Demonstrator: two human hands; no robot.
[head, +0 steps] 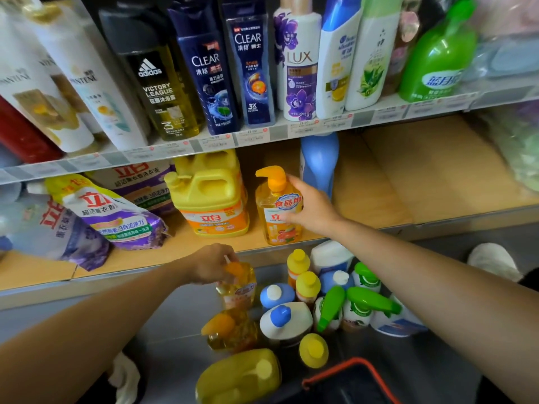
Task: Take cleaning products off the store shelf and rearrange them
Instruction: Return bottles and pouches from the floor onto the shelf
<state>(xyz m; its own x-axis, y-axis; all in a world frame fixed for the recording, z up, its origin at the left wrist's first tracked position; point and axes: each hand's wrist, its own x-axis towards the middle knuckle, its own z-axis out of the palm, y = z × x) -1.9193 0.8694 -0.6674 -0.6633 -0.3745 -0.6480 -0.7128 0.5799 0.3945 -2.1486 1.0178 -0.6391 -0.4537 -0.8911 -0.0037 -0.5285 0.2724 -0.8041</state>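
Observation:
My right hand [312, 207] grips an orange pump bottle of dish soap [275, 225] that stands upright at the front of the lower wooden shelf [408, 176]. My left hand [214, 263] holds the pump top of a second orange soap bottle [239, 290] just below the shelf edge, above the floor. A yellow jug [213, 196] stands on the shelf left of the first bottle. A blue bottle [319, 161] stands behind my right hand.
Several bottles with yellow, blue and green caps [320, 298] crowd the grey floor below the shelf, with a yellow jug [242, 377] lying nearest me. Purple detergent bags [116, 217] lie at the shelf's left. Shampoo bottles [253, 62] line the upper shelf. A dark basket with an orange rim [350, 380] sits at the bottom.

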